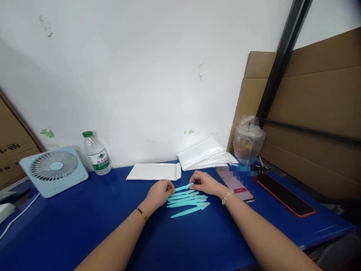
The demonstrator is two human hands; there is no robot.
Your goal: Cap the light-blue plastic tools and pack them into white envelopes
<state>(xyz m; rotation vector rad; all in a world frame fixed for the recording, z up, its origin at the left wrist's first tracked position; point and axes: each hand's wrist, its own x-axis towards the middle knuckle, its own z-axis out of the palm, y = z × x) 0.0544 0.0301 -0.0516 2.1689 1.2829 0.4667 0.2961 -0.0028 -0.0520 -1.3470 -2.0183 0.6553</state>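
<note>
Slim teal pieces (188, 212) in a row, mid-scene on blue tabletop (84, 222).
Left hand (158, 193) closed to a pinch on left end of the farthest piece (182, 188); right hand (205, 183) likewise at its right end. Other pieces lie just nearer. White packet (152, 172) beyond left hand; stacked white packets (201, 153) far right; lit phone (229, 180) right of right hand.

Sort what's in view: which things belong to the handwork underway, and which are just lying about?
In the work:
Slim light-blue plastic sticks with blade-shaped ends, one held between left hand and right hand
Possibly the flat white packets; untouched, so unclear

Lying about:
Square pale-blue fan
Clear green-capped plastic bottle
Lit-screen phone
Dark-screen phone in orange-red case
Plastic-bagged drink cup
</note>
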